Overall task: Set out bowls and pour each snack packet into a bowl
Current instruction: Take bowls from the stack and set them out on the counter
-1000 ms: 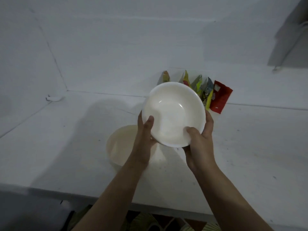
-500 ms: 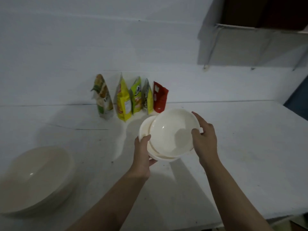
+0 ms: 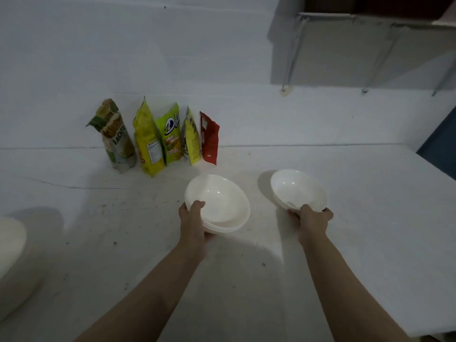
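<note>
Fingers grip bowl beside snack packets

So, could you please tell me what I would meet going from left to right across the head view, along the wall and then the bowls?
Along the wall: jackfruit packet → yellow packet → green durian packet → narrow yellow packet → red packet. Nearer: stack of bowls in the left hand → single bowl in the right hand.

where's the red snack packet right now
In the head view the red snack packet stands at the right end of the packet row against the back wall, beside a yellow packet, behind the stack of bowls.
</note>
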`<state>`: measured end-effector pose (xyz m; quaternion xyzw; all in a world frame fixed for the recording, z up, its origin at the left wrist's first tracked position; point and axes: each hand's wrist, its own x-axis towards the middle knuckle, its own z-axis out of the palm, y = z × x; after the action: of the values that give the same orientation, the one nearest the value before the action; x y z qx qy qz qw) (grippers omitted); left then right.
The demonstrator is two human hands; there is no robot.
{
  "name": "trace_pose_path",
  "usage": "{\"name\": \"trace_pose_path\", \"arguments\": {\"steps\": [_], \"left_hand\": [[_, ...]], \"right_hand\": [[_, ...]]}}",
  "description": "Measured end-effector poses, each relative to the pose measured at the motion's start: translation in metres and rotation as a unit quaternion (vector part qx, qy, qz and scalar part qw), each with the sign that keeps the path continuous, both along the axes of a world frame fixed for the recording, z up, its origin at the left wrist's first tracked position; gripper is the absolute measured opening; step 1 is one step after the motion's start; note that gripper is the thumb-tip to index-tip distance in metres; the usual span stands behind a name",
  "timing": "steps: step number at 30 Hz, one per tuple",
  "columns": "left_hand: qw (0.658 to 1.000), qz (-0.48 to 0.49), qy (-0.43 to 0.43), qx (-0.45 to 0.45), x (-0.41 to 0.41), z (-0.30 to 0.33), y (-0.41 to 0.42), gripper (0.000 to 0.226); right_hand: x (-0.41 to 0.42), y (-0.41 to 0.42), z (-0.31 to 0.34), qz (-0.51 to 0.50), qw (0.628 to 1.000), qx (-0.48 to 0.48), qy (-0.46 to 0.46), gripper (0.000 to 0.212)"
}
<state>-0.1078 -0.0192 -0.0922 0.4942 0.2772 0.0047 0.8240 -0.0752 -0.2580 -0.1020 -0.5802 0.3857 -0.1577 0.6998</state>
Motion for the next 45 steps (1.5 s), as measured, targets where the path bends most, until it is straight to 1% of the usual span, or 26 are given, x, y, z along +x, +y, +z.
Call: {"name": "trace_pose_path", "arguments": {"steps": [2,5,7,9,11,13,14,15,18,20,21,22,24,27,29,30,33,35,39,41,43,44,45], "left_hand": [[1.0,0.002,-0.002,0.0,0.002,-0.002,-0.003,0.05],[1.0,0.001,-0.006,-0.002,0.005,-0.005,-0.005,0.048],[1.0,0.0,-0.008,-0.004,0.005,-0.007,-0.005,0.049],[1.0,0.002,-0.006,0.0,0.004,-0.009,-0.003,0.052],[1.0,0.009,-0.003,0.007,0.002,-0.008,0.0,0.055],[1.0,0.018,-0.004,0.015,0.0,-0.005,0.006,0.057],[0.999,0.027,-0.005,0.022,-0.002,-0.003,0.01,0.057],[0.999,0.037,-0.007,0.028,-0.003,-0.003,0.016,0.058],[0.997,0.065,-0.005,0.041,-0.006,-0.004,0.038,0.058],[0.996,0.08,0.003,0.049,-0.009,-0.005,0.053,0.054],[0.995,0.086,0.008,0.056,-0.01,-0.005,0.06,0.054],[0.994,0.092,0.015,0.062,-0.01,-0.006,0.066,0.055],[0.991,0.116,0.029,0.057,-0.012,-0.006,0.077,0.059],[0.984,0.172,0.031,-0.013,-0.016,-0.008,0.093,0.058],[0.98,0.19,0.024,-0.051,-0.017,-0.009,0.103,0.059],[0.98,0.187,0.019,-0.062,-0.018,-0.01,0.107,0.057],[0.98,0.175,0.005,-0.091,-0.019,-0.011,0.109,0.048],[0.98,0.172,-0.002,-0.099,-0.02,-0.011,0.104,0.049],[0.98,0.175,-0.018,-0.098,-0.024,-0.01,0.093,0.052],[0.98,0.175,-0.026,-0.087,-0.029,-0.007,0.088,0.047],[0.982,0.168,-0.04,-0.076,-0.035,-0.004,0.085,0.04],[0.983,0.164,-0.047,-0.069,-0.037,-0.003,0.084,0.038],[0.984,0.162,-0.054,-0.06,-0.04,-0.001,0.083,0.037]], "right_hand": [[0.005,0.001,-0.003,-0.026,0.999,0.034,-0.028,0.067],[0.003,0.017,-0.002,-0.047,0.985,0.152,-0.073,0.052],[-0.004,0.037,0.0,-0.018,0.978,0.2,-0.058,0.038],[-0.011,0.06,0.002,0.067,0.977,0.2,-0.023,0.034],[-0.014,0.079,0.006,0.225,0.965,0.137,0.007,0.032],[-0.015,0.093,0.007,0.379,0.925,0.022,0.005,0.027],[-0.013,0.099,0.006,0.421,0.906,-0.037,-0.008,0.03],[-0.012,0.105,0.004,0.44,0.894,-0.081,-0.023,0.036],[-0.007,0.121,0.006,0.46,0.867,-0.182,-0.061,0.049],[-0.001,0.131,0.008,0.456,0.85,-0.249,-0.093,0.057],[0.003,0.136,0.008,0.447,0.849,-0.26,-0.11,0.061],[0.005,0.14,0.01,0.432,0.858,-0.248,-0.125,0.061],[0.01,0.144,0.013,0.39,0.892,-0.18,-0.138,0.055],[0.021,0.14,0.012,0.316,0.941,-0.041,-0.114,0.048],[0.027,0.133,0.008,0.274,0.957,0.04,-0.087,0.051],[0.029,0.129,0.005,0.265,0.96,0.053,-0.069,0.054],[0.027,0.122,-0.003,0.271,0.96,0.051,-0.035,0.059],[0.028,0.119,-0.009,0.281,0.957,0.066,-0.036,0.06],[0.025,0.119,-0.014,0.308,0.95,0.044,-0.028,0.056],[0.021,0.119,-0.01,0.307,0.951,0.042,-0.017,0.047],[0.012,0.123,-0.006,0.27,0.963,0.02,-0.006,0.033],[0.006,0.126,-0.006,0.233,0.972,-0.019,-0.013,0.027],[0.0,0.129,-0.009,0.194,0.978,-0.07,-0.042,0.021]]}}
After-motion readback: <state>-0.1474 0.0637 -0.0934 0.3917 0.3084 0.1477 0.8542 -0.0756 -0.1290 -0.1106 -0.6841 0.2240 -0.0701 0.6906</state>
